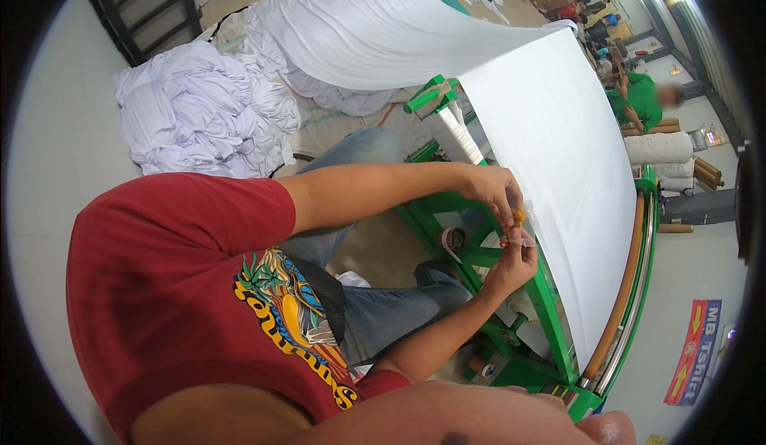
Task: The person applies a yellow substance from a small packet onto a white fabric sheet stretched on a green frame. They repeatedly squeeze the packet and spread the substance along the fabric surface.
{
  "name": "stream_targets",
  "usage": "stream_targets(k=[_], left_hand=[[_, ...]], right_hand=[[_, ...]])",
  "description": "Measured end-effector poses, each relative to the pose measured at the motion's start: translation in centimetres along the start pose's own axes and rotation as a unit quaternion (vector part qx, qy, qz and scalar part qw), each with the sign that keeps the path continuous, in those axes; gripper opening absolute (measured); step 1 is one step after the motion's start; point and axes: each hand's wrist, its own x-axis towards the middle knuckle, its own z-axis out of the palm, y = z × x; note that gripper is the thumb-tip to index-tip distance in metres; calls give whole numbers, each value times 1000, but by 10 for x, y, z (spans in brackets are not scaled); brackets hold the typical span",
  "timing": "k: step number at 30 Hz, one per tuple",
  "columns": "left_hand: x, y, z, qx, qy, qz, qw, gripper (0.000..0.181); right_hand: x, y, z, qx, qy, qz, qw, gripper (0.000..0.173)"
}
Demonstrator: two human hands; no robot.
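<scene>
My left hand [495, 192] and my right hand [516, 264] meet close together, near the green metal frame [546, 289] of a fabric machine. Fingers of the left pinch a small yellow-brown crumbly piece [519, 216], perhaps food. The right hand grips thin clear plastic [525, 241], with small reddish bits showing between the two hands. Exactly how the plastic and the piece join cannot be told. Just past my hands, a wide white cloth [574, 194] stretches over the machine.
A wooden roller [619, 289] and a shiny metal roller [635, 277] run along the machine's far edge. A tape roll [453, 240] hangs inside the frame. White fabric lies heaped [197, 110] on the floor. Fabric rolls [658, 148] stand beyond, near a person in green [640, 101].
</scene>
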Motion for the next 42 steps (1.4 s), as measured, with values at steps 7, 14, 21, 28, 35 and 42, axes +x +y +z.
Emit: stream_targets(k=[7, 14, 21, 28, 35, 42], left_hand=[[-1, 1, 1, -30, -7, -5, 1000, 27], [-2, 3, 3, -62, -13, -10, 998, 25], [1, -1, 1, -86, -12, -7, 996, 25], [3, -4, 0, -73, -5, -19, 997, 26], [2, -2, 1, -94, -4, -14, 995, 28], [0, 1, 2, -70, -2, -8, 998, 25]], right_hand=[[-1, 1, -1, 5, 12, -2, 1000, 14], [1, 4, -4, 26, 15, -5, 1000, 11], [-1, 4, -1, 52, 50, 5, 997, 12], [-1, 6, -9, 45, 26, 12, 999, 8], [1, 6, -11, 50, 13, 13, 999, 7], [-2, 1, -1, 108, 32, 17, 993, 8]])
